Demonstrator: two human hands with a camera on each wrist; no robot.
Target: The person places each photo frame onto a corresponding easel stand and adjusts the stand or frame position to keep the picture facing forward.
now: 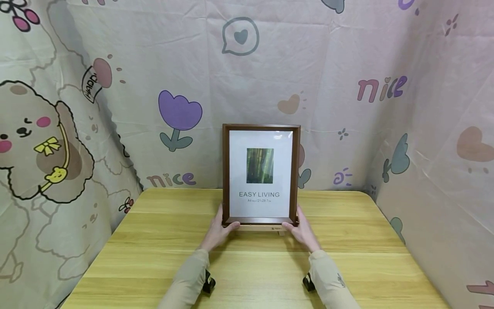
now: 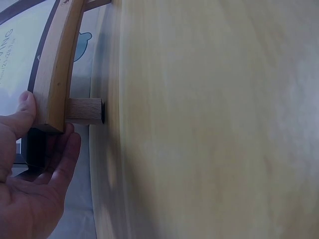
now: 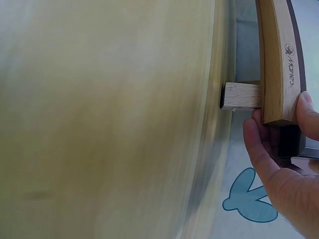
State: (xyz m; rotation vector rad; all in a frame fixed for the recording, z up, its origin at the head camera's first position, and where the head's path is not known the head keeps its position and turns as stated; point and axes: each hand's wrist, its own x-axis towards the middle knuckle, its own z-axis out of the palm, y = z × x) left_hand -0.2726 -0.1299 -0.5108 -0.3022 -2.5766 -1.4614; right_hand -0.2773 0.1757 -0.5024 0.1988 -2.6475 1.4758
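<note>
A brown picture frame [image 1: 260, 171], with a white mat reading EASY LIVING and a small green bamboo picture, stands upright facing me. Its bottom edge sits along the pale wooden ledge [image 1: 258, 228] of a small easel. My left hand [image 1: 217, 232] grips the lower left corner, thumb in front and fingers behind. On the lower right corner, my right hand [image 1: 303, 232] holds in the same way. Both wrist views show the ledge bar close, with a short square wooden leg [image 2: 83, 110] under it at left and another leg [image 3: 241, 95] at right. The easel's back is hidden.
The wood-grain table [image 1: 154, 249] has rounded far corners. A printed cloth [image 1: 247, 86] with flowers, hearts and words hangs behind it, and more of it hangs on both sides. Black camera straps [image 1: 209, 282] circle the sleeves.
</note>
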